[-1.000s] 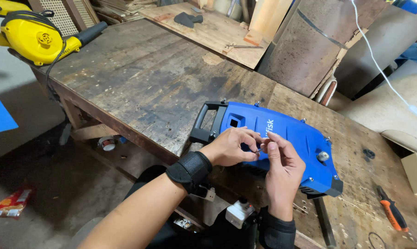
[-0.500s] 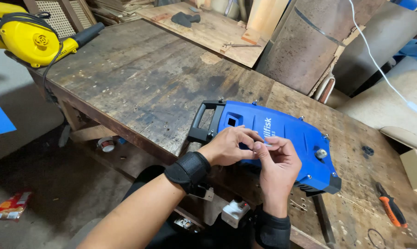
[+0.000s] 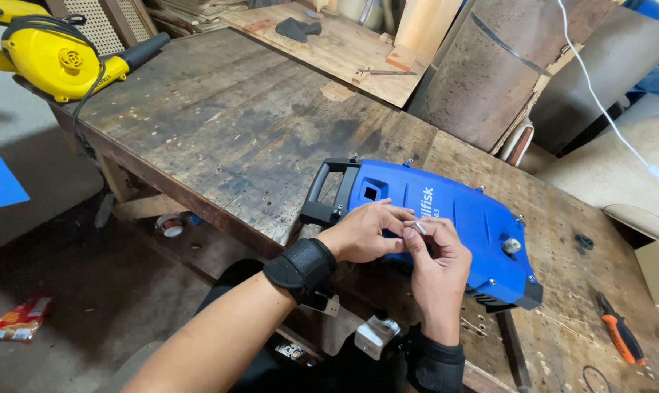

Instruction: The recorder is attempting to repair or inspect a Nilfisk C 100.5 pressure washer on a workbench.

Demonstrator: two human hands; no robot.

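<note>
Small silver screw (image 3: 419,228) above blue housing (image 3: 460,218)

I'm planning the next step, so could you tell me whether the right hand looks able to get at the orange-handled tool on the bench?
Probably yes. The right hand pinches a small metal part over the blue housing; the orange-handled tool lies to its right on the bench, with bare wood between them. It would first need to release the part.

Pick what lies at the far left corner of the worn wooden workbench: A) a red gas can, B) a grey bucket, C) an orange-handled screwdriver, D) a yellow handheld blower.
D: the yellow handheld blower with its black nozzle rests at the worn wooden workbench's far left corner.
</note>
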